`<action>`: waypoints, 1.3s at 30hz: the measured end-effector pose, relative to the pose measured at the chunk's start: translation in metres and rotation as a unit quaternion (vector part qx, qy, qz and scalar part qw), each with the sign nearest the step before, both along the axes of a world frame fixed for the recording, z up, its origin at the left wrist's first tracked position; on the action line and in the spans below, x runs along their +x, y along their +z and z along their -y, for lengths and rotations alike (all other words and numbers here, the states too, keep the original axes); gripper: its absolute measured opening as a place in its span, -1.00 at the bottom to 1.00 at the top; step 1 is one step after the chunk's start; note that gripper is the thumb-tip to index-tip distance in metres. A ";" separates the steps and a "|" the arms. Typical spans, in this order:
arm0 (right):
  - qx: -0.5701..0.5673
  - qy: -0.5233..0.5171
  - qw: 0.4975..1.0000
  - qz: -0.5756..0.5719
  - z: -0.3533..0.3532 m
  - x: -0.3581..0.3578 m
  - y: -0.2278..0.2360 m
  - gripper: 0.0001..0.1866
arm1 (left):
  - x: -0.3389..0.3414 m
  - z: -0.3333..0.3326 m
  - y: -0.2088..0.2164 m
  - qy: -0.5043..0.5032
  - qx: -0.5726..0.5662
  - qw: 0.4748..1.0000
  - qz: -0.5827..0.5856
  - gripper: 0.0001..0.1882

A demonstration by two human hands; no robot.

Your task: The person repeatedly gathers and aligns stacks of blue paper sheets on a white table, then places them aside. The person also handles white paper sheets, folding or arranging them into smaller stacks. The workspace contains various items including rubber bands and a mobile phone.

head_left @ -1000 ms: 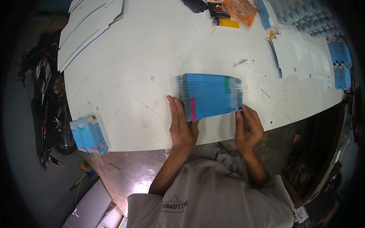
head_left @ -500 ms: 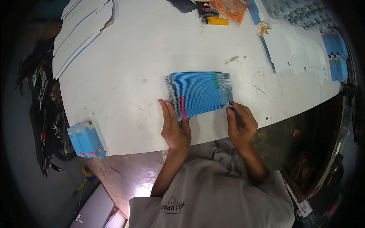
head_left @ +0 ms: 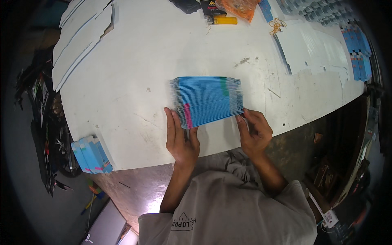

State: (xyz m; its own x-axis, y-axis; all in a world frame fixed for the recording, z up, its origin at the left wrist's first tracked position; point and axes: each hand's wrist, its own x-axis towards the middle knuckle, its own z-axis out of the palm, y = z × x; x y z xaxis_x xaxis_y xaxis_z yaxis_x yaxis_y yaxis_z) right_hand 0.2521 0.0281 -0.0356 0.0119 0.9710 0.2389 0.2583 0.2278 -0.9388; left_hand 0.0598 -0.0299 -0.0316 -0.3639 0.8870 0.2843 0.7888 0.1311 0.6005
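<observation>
On the white table in front of me lies a fanned stack of flat blue cartons (head_left: 208,98), their edges overlapping in close rows, with a pink band at the near left and a green one at the far right. My left hand (head_left: 181,141) holds the stack's near left corner, fingers along its left side and thumb at the near edge. At the near right corner, my right hand (head_left: 255,128) pinches the edge of the nearest cartons between thumb and fingers. How many cartons it grips cannot be made out.
Blue boxes (head_left: 92,154) stand at the table's left near edge. White sheets (head_left: 83,36) lie far left, more white sheets (head_left: 306,53) at right. A yellow lighter (head_left: 222,20), an orange bag (head_left: 241,8) and rubber bands (head_left: 277,26) lie at the back; small blue packs (head_left: 359,65) stand far right.
The whole view has shifted slightly, so the table and things on it appear a little further left. Both hands keep their places on the carton stack.
</observation>
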 end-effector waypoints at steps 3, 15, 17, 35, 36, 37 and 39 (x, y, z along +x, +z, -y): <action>-0.001 0.005 1.000 0.004 -0.002 -0.002 0.002 -0.68 | 0.001 -0.001 -0.001 0.001 0.010 1.000 -0.001 -0.28; -0.051 0.126 0.991 -0.004 -0.038 0.017 0.013 -0.74 | -0.010 -0.003 -0.005 0.009 0.032 0.999 0.024 -0.38; -0.064 0.136 0.989 -0.009 -0.041 0.016 0.014 -0.76 | -0.011 -0.005 -0.005 0.009 0.034 0.999 0.031 -0.39; -0.068 0.151 0.985 0.047 -0.044 0.016 0.017 -0.78 | -0.012 -0.010 -0.007 -0.001 0.063 0.998 -0.005 -0.41; -0.072 0.145 0.986 0.036 -0.042 0.015 0.015 -0.78 | -0.011 -0.010 -0.008 0.000 0.064 0.998 -0.003 -0.40; -0.075 0.138 0.987 0.026 -0.042 0.015 0.015 -0.78 | -0.011 -0.010 -0.008 0.000 0.065 0.998 -0.001 -0.40; -0.071 0.152 0.984 0.055 -0.042 0.016 0.016 -0.75 | -0.011 -0.008 -0.004 -0.006 0.042 0.999 0.003 -0.34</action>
